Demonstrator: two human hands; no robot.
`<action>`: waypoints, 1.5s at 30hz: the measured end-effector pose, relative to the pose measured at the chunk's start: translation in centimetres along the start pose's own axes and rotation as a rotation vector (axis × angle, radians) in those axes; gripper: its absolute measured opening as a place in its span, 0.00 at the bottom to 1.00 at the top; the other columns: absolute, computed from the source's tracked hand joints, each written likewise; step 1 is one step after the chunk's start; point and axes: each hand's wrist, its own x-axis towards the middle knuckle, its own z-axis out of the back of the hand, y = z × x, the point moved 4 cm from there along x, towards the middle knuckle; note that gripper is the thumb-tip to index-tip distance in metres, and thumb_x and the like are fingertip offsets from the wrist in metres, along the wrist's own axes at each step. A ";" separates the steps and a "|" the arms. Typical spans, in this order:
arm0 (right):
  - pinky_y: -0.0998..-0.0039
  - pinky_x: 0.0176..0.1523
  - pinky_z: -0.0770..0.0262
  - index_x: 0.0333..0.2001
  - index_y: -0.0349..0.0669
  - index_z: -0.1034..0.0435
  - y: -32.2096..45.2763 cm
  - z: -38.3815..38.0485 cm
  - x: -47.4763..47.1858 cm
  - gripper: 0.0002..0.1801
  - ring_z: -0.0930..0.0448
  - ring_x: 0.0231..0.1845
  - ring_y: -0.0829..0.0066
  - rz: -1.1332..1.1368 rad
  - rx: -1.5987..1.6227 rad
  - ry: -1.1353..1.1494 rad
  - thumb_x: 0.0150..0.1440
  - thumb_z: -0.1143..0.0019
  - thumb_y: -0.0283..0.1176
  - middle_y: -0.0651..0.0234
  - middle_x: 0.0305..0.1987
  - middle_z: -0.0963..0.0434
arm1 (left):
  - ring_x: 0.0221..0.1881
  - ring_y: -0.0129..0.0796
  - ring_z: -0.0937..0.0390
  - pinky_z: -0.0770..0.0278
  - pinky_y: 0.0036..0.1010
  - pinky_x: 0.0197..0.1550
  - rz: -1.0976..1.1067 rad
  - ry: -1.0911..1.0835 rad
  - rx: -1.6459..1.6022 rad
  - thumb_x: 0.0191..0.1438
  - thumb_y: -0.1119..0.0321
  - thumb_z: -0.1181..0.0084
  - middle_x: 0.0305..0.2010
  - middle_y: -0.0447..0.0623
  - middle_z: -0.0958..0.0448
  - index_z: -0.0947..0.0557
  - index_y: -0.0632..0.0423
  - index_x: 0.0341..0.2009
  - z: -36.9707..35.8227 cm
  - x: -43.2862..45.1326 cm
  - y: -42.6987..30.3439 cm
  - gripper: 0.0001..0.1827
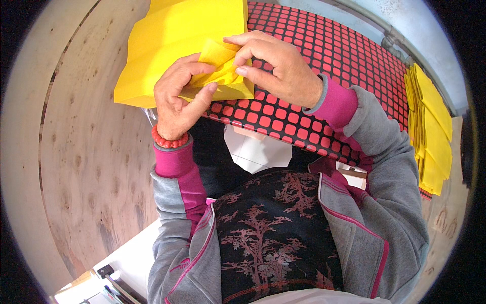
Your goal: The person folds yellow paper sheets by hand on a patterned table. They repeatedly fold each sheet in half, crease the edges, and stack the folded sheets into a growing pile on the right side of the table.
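A yellow fabric stack (186, 26), apparently of non-woven sheets or bags, lies at the top of the view over the table's left end. At its near right corner the top layer is turned up into a creased fold (218, 55). My left hand (178, 93), with a red bead bracelet (169, 140) at the wrist, grips the fold's left side between fingers and thumb. On the other side, my right hand (275, 64) pinches the fold's right edge, index finger stretched along its top. The layers under the fold are partly hidden by my fingers.
The table (326, 49) has a red-and-black checked cover. At its far right lies a pile of folded yellow fabric pieces (429, 133). A pipe (391, 36) runs along the wall behind. Wooden boards (87, 159) are at the left, and a white surface (131, 252) is at lower left.
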 end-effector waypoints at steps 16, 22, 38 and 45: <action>0.59 0.61 0.23 0.41 0.43 0.24 0.2 0.2 0.1 0.08 0.20 0.58 0.52 0.019 -0.061 0.022 0.58 0.36 0.30 0.53 0.61 0.22 | 0.36 0.22 0.25 0.27 0.18 0.38 0.147 -0.184 -0.183 0.61 0.81 0.42 0.44 0.47 0.18 0.20 0.59 0.40 -0.8 -0.7 1.4 0.05; 0.58 0.60 0.23 0.41 0.43 0.24 0.2 0.1 0.0 0.05 0.19 0.57 0.53 0.074 -0.119 0.039 0.60 0.39 0.29 0.52 0.60 0.22 | 0.44 0.32 0.20 0.23 0.24 0.45 0.001 -0.118 -0.063 0.58 0.84 0.43 0.50 0.55 0.16 0.18 0.59 0.36 -0.4 -0.4 1.4 0.06; 0.61 0.65 0.27 0.42 0.40 0.24 0.2 0.3 0.0 0.06 0.22 0.63 0.53 -0.049 -0.014 0.045 0.61 0.39 0.28 0.52 0.64 0.24 | 0.46 0.39 0.18 0.22 0.29 0.49 0.030 -0.005 0.023 0.52 0.77 0.34 0.48 0.58 0.17 0.16 0.61 0.38 -0.2 0.0 0.1 0.07; 0.62 0.66 0.27 0.45 0.40 0.24 0.2 0.3 0.0 0.08 0.23 0.65 0.54 -0.031 -0.044 0.063 0.62 0.39 0.29 0.53 0.65 0.24 | 0.42 0.25 0.23 0.25 0.20 0.45 0.219 -0.111 -0.157 0.60 0.80 0.38 0.45 0.51 0.17 0.19 0.59 0.40 -0.5 -0.8 0.9 0.04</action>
